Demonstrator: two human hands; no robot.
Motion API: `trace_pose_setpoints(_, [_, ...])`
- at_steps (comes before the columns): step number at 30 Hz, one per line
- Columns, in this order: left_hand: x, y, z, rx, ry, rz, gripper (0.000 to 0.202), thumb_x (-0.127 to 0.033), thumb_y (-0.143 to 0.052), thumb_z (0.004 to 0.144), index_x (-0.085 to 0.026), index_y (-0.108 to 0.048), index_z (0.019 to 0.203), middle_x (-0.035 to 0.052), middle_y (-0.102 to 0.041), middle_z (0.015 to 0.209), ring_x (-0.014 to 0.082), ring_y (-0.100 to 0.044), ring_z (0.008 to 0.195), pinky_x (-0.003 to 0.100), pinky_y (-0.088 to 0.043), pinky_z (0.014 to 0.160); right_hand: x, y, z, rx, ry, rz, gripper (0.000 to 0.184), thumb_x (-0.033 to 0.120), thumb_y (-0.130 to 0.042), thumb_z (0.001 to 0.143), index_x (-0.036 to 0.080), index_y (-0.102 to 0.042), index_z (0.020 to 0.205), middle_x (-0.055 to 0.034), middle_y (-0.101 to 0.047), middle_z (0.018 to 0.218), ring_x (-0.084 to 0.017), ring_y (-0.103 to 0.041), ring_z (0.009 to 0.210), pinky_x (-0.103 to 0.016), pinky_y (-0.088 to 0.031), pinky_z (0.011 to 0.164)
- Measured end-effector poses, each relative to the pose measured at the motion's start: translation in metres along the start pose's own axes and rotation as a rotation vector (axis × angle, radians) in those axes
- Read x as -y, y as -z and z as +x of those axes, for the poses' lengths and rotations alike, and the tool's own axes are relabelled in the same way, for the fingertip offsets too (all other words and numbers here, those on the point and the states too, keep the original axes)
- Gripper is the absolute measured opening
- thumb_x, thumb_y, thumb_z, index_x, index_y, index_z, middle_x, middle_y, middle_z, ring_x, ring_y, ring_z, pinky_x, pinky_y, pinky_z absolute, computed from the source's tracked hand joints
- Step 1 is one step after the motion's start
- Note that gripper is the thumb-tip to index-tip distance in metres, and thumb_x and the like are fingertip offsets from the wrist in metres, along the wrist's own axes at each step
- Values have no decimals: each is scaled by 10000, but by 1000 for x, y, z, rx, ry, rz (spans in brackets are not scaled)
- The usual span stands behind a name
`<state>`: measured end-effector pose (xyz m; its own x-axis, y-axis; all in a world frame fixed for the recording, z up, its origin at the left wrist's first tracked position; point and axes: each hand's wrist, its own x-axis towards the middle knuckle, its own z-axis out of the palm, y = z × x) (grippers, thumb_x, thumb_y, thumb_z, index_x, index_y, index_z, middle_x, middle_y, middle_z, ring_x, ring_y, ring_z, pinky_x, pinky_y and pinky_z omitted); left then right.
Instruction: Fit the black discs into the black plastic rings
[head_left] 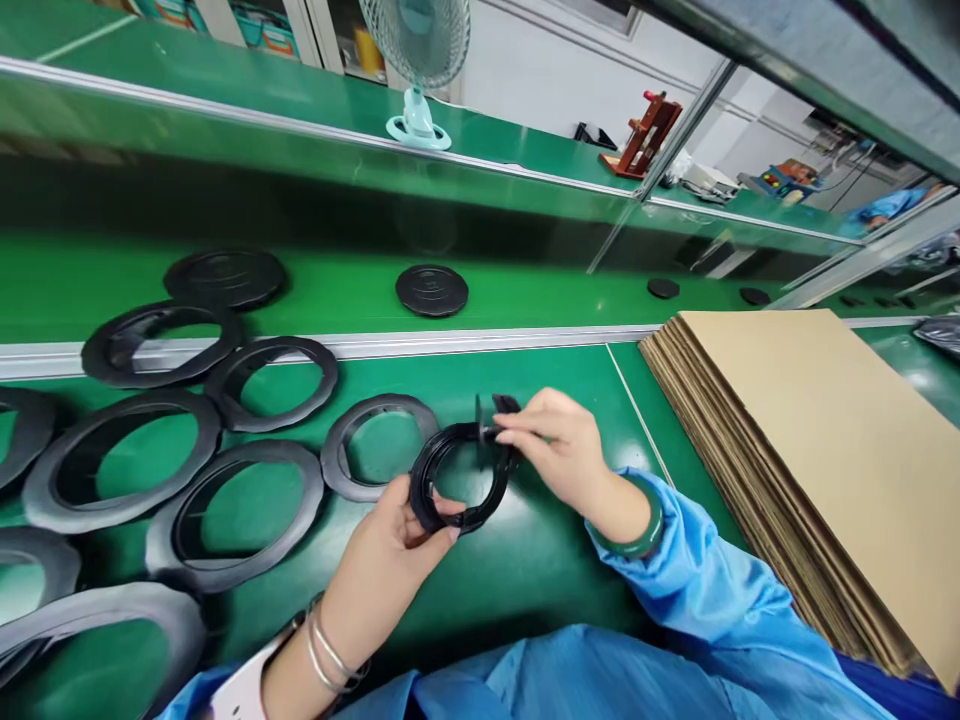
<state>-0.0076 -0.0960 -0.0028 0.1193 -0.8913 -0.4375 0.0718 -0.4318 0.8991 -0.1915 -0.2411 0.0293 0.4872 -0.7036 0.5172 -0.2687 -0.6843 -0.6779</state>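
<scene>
Clamped in left hand (382, 570): black rubber ring (421, 470); pinched between right-hand fingers (525, 425): black tab (504, 404) at ring's upper edge; left of ring, loose rings (335, 460); right of ring, stacked cardboard sheets (795, 470).

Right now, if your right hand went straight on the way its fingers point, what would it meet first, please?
The right hand would meet the black ring it pinches; past that, probably the flat dark ring lying beside it, though depth is hard to judge.
</scene>
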Motion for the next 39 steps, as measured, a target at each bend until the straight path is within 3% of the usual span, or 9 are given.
trace_pose_setpoints(3, [2, -1, 0, -15, -20, -18, 550, -409, -756, 698, -203, -438, 1097, 77, -726, 1002, 266, -700, 976, 390, -570, 861, 19, -17, -13, 71, 177, -6, 140, 283, -673, 936, 188, -753, 1001, -18, -633, 772, -121, -590, 718, -263, -496, 656])
trace_pose_setpoints(6, [2, 0, 0, -44, -27, 0, 519, -407, -767, 693, -213, -432, 1039, 52, -721, 937, 263, -712, 888, 347, -581, 751, 19, -31, -21, 131, 315, -118, 140, 251, -625, 964, 162, -722, 1013, -28, -631, 775, -131, -574, 714, -277, -489, 659])
trace_pose_setpoints(15, [3, 3, 0, -103, -64, 43, 494, -357, -786, 665, -224, -482, 1030, -3, -679, 739, 259, -710, 813, 317, -572, 687, 6, -36, -30, 207, 481, -293, 201, 116, -524, 966, 162, -646, 1120, -50, -625, 799, -160, -575, 751, -303, -517, 657])
trace_pose_setpoints(25, [1, 3, 1, -78, -49, 75, 506, -409, -763, 684, -223, -457, 1042, -14, -653, 730, 274, -704, 855, 342, -572, 718, 9, -38, -25, 169, 467, -264, 145, 146, -543, 972, 150, -657, 1063, -45, -606, 783, -155, -548, 722, -297, -494, 637])
trace_pose_setpoints(33, [-6, 1, -2, -84, -24, 45, 527, -428, -769, 657, -218, -456, 1025, 56, -731, 936, 278, -721, 875, 351, -589, 730, 8, -37, -24, 266, 374, -270, 153, 244, -556, 986, 162, -685, 994, -48, -590, 785, -157, -556, 719, -306, -511, 683])
trace_pose_setpoints(39, [-3, 2, -1, -78, -40, 67, 485, -390, -764, 677, -225, -445, 1002, 43, -728, 922, 267, -724, 860, 331, -588, 708, 11, -36, -26, 204, 395, -281, 138, 233, -578, 971, 147, -686, 980, -47, -594, 765, -155, -540, 691, -300, -498, 656])
